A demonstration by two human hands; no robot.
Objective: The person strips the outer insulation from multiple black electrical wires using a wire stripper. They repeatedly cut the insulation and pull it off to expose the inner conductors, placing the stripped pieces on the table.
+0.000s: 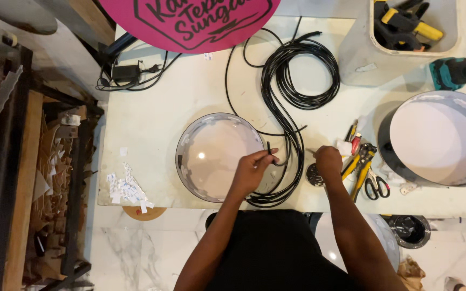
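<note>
Left hand (254,166) fingers pinching black cable (284,116) at round frame's (190,134) rim; right hand (327,160) fingers curled, unclear.

A big round pink sign (190,24) lies at the top of the white table (152,118). Yellow pliers (358,168), small scissors (377,186), a teal drill (451,73) and a box of yellow clamps (405,24) sit on the right
</note>
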